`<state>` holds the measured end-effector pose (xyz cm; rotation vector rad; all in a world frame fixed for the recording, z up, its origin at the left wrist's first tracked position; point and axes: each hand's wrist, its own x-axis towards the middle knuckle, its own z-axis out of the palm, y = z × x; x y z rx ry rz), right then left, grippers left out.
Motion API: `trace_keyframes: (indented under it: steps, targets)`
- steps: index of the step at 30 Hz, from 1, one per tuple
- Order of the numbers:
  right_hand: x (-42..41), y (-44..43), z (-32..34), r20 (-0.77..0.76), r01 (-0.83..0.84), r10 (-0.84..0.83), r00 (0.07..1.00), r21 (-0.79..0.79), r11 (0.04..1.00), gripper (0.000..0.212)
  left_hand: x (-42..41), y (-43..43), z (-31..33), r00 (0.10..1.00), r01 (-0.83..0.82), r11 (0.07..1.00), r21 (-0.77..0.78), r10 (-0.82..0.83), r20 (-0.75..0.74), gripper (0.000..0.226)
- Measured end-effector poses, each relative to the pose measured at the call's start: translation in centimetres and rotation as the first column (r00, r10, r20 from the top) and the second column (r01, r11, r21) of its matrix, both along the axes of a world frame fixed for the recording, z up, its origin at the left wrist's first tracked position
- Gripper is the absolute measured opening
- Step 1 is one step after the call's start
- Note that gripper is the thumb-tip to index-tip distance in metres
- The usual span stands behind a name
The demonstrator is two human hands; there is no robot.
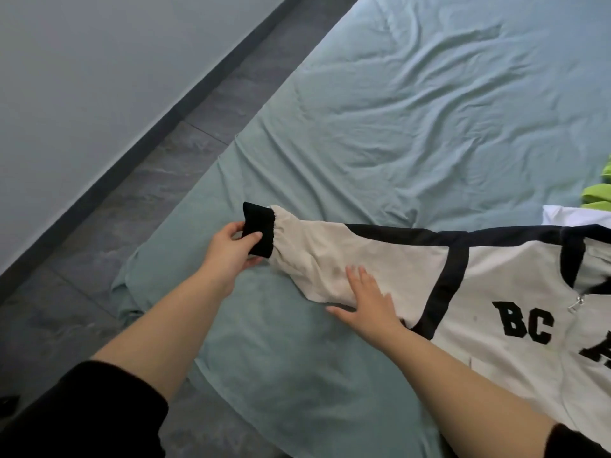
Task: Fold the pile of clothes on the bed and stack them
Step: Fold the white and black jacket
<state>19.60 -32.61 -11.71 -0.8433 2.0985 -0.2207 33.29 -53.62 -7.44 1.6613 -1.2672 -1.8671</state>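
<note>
Pinch from left hand (231, 251) on black ribbed cuff (259, 228), right hand (368, 297) splayed, pinning cream fabric sleeve (330, 252): best folded taut toward three o'clock.

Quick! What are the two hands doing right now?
Left hand: closed, pinching the black cuff.
Right hand: open, pressing flat on the cream sleeve.

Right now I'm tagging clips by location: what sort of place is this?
Probably a bedroom: a wrinkled, teal-sheeted bed, a lettered jacket spread on it, and a tiled floor beside a plain wall.
</note>
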Motion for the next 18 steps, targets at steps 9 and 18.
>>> trace_keyframes:
  steps: [9,18]
  targets:
    - [-0.1,1.2,3.9,0.711,0.947,-0.643,0.285,-0.107,0.302,0.063,-7.1,16.0,1.6,0.822,0.55,0.833,-0.06,-0.553,-0.139,0.034]
    - [-11.6,20.3,1.8,0.53,0.989,-0.846,0.059,-0.144,-0.022,0.02,-9.6,23.6,-1.1,0.464,0.876,0.415,-0.247,-0.579,0.67,0.064]
